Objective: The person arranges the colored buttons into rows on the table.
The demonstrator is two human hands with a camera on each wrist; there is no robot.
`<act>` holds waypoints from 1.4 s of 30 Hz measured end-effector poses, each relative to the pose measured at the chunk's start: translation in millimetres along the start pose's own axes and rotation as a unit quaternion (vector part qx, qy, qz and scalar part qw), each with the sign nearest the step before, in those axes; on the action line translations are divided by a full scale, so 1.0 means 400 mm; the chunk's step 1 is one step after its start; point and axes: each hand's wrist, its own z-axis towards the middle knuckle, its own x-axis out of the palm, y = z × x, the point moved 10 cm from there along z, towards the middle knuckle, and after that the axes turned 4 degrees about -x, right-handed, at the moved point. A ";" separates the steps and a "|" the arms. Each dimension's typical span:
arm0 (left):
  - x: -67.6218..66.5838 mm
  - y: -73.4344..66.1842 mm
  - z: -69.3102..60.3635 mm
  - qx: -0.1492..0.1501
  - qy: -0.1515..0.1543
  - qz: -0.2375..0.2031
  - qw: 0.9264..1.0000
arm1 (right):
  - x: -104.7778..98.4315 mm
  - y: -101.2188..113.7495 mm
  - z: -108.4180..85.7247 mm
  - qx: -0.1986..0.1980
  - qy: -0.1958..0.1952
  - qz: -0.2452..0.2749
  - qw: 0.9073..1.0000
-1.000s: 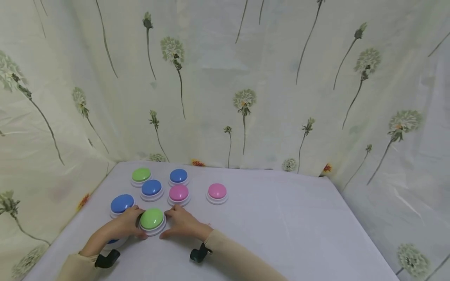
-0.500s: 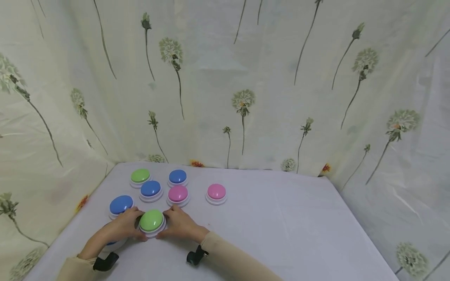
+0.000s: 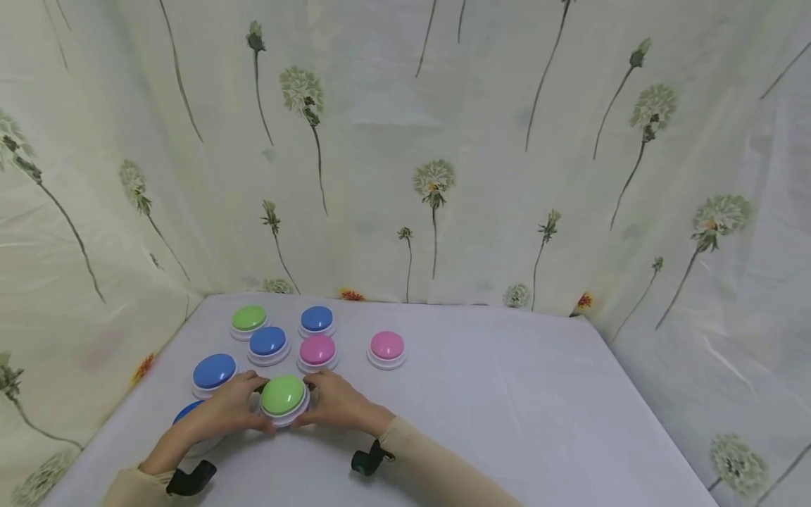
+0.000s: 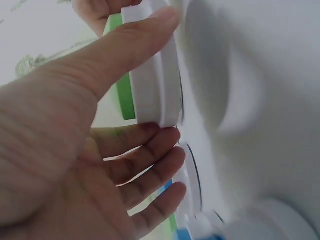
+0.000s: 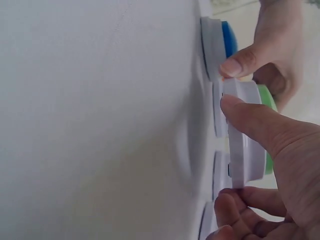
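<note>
Button [image 3: 283,398], glossy green dome [image 3: 282,393], round white base [image 5: 251,161], held by fingers [image 4: 150,150] of left hand [image 3: 231,408] and right hand [image 3: 345,405]

No text, brand or number can be read in the 3 views. The 8 buttons [image 3: 283,394] show no legible sign.

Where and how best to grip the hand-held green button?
Probably grip the green button by its white base, from left and right, as the left hand and right hand do: the base is straighter-sided than the rounded top.

Green button [image 3: 282,396], white base [image 4: 154,97]
</note>
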 end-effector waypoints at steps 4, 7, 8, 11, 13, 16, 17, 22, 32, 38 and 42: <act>-0.003 -0.047 0.005 0.013 -0.015 -0.004 1.000 | -0.041 -0.010 -0.041 -0.004 -0.009 0.032 0.999; -0.001 -0.082 0.006 0.012 -0.019 -0.012 1.000 | -0.065 -0.024 -0.074 0.002 -0.009 0.041 0.999; 0.000 -0.096 0.007 0.016 -0.021 -0.013 1.000 | -0.073 -0.030 -0.085 0.004 -0.011 0.038 0.999; 0.006 -0.141 0.010 0.039 -0.031 -0.009 0.999 | -0.096 -0.049 -0.119 0.015 -0.014 0.035 0.999; 0.014 -0.171 0.014 0.054 -0.037 -0.010 0.998 | -0.113 -0.060 -0.144 0.021 -0.020 0.033 0.999; 0.031 -0.206 0.022 0.065 -0.042 -0.018 0.997 | -0.140 -0.074 -0.181 0.028 -0.029 0.028 0.999; 0.036 -0.217 0.024 0.069 -0.045 -0.021 0.996 | -0.149 -0.076 -0.193 0.028 -0.032 0.026 0.999; 0.069 -0.268 0.034 0.083 -0.044 -0.049 0.994 | -0.185 -0.098 -0.254 0.033 -0.038 0.020 0.998; 0.148 -0.419 0.066 0.135 -0.029 -0.064 0.988 | -0.269 -0.167 -0.394 0.063 -0.039 -0.007 0.997; 0.180 -0.466 0.095 0.130 -0.013 -0.092 0.987 | -0.301 -0.204 -0.432 0.070 -0.045 -0.010 0.997; 0.202 -0.494 0.121 0.141 0.008 -0.126 0.982 | -0.320 -0.236 -0.448 0.073 -0.048 -0.006 0.996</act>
